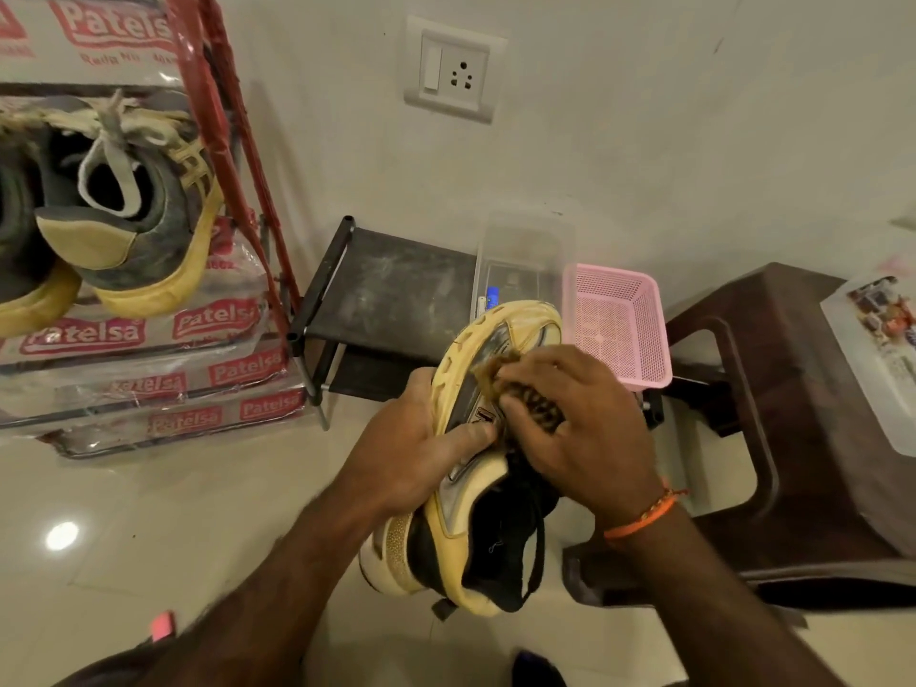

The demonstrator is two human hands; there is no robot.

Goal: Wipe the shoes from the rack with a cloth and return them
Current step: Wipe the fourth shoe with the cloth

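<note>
A cream and black sneaker [466,528] hangs in mid-air at the centre, toe pointing away from me. My left hand [421,438] grips its sole edge from the left, thumb on the side panel. My right hand [580,428] holds a bunched brown patterned cloth [530,404] and presses it against the shoe's upper near the laces. On the rack [233,156] at the left sit two grey sneakers with yellowed soles [134,210], heels toward me.
The red-framed rack's shelves are lined with printed plastic sheets. A low black shelf [386,285] stands against the wall, with a clear box [525,260] and a pink basket [619,324] beside it. A brown plastic stool [793,389] is at the right. A wall socket [453,69] is above.
</note>
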